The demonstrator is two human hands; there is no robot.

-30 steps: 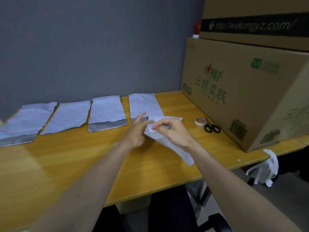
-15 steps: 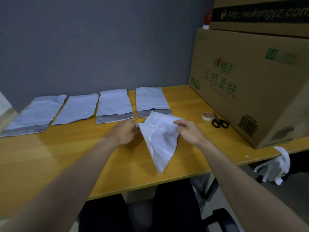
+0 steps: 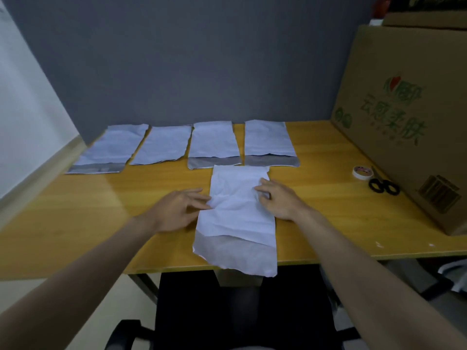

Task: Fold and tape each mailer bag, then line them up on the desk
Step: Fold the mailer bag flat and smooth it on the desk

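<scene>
A crumpled white mailer bag (image 3: 237, 218) lies flat on the wooden desk (image 3: 88, 223), its grey flap end hanging over the front edge. My left hand (image 3: 177, 210) touches its left edge with loose fingers. My right hand (image 3: 278, 200) presses on its right side, fingertips on the bag. Several other white mailer bags (image 3: 214, 142) lie side by side in a row at the back of the desk, some with a grey strip showing. A roll of tape (image 3: 362, 172) sits at the right.
Black-handled scissors (image 3: 382, 186) lie beside the tape. A large cardboard box (image 3: 404, 127) stands at the desk's right end, another stacked on it. A grey wall runs behind the desk. A black chair is below the front edge.
The bag was bunched up in both hands; now it is spread out flat on the desk. My hands have moved apart to its two sides. The camera has tilted down and left.
</scene>
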